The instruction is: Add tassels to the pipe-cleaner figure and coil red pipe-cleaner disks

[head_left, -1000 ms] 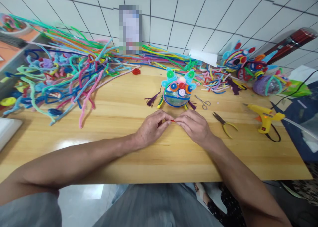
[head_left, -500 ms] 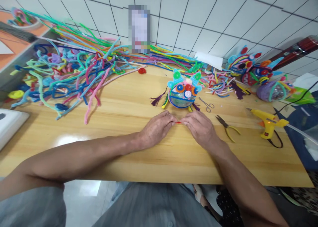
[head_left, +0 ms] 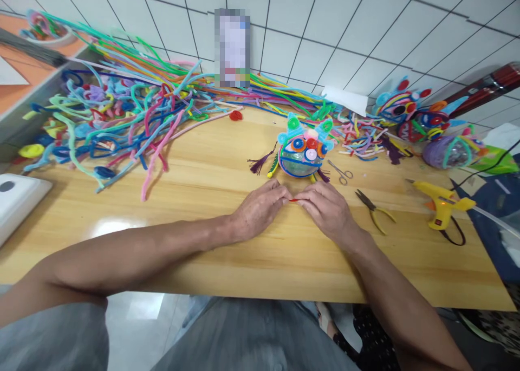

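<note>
The left hand [head_left: 260,211] and the right hand [head_left: 325,211] rest close together on the pale wooden worktop [head_left: 211,252], fingertips pinched narrow on a short piece of red pipe cleaner [head_left: 293,200] held between them, just above the wood. Just behind the hands stands a round clear ball figure decorated with blue, red and green pipe-cleaner coils [head_left: 303,154]. Small silver scissors [head_left: 340,172] lie beside it to the right, and yellow-handled pliers [head_left: 374,208] lie near the right hand. A yellow hot-glue gun [head_left: 441,208] sits further right. A sprawling heap of multicoloured pipe cleaners [head_left: 122,111] covers the far left of the worktop.
</note>
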A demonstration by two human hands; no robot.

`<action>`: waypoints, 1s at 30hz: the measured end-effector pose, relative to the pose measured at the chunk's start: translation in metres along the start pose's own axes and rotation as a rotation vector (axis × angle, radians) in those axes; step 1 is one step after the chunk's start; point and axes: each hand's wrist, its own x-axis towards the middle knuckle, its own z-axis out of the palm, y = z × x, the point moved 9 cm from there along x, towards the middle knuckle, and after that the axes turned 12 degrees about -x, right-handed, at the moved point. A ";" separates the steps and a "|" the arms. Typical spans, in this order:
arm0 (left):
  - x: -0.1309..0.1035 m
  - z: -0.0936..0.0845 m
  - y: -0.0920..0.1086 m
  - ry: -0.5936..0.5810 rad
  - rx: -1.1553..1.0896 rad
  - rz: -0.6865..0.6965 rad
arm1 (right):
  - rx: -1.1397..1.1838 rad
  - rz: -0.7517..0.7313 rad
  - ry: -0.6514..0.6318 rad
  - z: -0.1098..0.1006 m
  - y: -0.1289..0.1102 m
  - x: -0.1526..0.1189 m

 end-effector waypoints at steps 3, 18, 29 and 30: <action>0.000 0.001 0.001 -0.004 0.014 0.010 | -0.035 -0.017 0.031 -0.005 -0.003 0.000; 0.003 -0.002 0.000 0.034 -0.037 0.044 | -0.057 -0.014 0.023 -0.007 -0.003 0.003; 0.004 -0.007 -0.001 0.067 -0.055 0.017 | -0.009 0.023 0.052 -0.006 -0.003 0.001; 0.005 -0.008 -0.002 0.066 -0.064 0.003 | -0.005 0.033 0.054 -0.006 -0.002 0.000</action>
